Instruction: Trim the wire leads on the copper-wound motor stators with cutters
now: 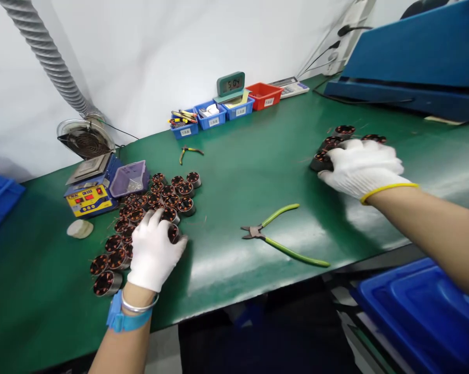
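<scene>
**Gloved palms flat on two clusters of wound coils**

Neither hand pinches anything. Working left to right: a soldering station [90, 192] with a fume hose [43, 57] above it sits at ten o'clock on the green bench mat [250, 171]. Just beside it, the left hand [153, 252] lies spread and flat on the near edge of the big cluster of stator coils [156, 200], fingers open, seemingly steadying or sorting them. Green-handled cutters [281, 236] rest near the centre, probably kept within reach of both hands. Labelled parts bins [222, 111] line the wall at twelve o'clock. At two o'clock, the right hand [363, 166] covers a smaller group of coils [338, 140], fingers curled loosely over them; whether one is actually gripped is hidden by the glove.
</scene>
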Action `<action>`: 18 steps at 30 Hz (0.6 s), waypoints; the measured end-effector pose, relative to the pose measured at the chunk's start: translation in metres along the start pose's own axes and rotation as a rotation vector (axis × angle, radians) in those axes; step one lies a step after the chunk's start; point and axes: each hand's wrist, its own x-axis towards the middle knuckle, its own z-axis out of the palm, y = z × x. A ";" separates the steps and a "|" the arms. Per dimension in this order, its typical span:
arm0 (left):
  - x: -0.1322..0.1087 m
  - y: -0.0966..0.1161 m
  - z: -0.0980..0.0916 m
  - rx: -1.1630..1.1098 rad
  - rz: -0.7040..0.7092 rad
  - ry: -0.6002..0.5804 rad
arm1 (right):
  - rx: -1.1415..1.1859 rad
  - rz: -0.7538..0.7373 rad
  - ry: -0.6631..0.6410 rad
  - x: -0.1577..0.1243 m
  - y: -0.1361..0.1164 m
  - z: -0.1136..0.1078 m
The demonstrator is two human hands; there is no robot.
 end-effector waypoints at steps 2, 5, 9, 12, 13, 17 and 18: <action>-0.001 0.005 0.000 -0.078 -0.020 0.122 | 0.012 -0.014 -0.016 0.006 0.005 0.003; -0.005 0.017 0.001 -0.254 0.010 0.312 | 0.070 -0.126 0.010 0.008 0.001 -0.001; 0.003 0.037 0.006 -0.559 0.085 0.265 | 0.220 -0.474 0.055 -0.008 -0.039 -0.010; 0.021 0.050 0.017 -0.698 0.208 0.158 | 0.334 -0.773 0.040 -0.025 -0.084 -0.003; 0.028 0.053 0.022 -0.715 0.295 0.111 | 0.365 -0.846 0.029 -0.030 -0.097 0.002; 0.047 0.062 0.035 -0.711 0.622 -0.138 | 0.428 -0.922 -0.012 -0.037 -0.114 0.013; 0.048 0.065 0.035 -0.689 0.657 -0.192 | 0.429 -0.893 -0.022 -0.038 -0.108 0.013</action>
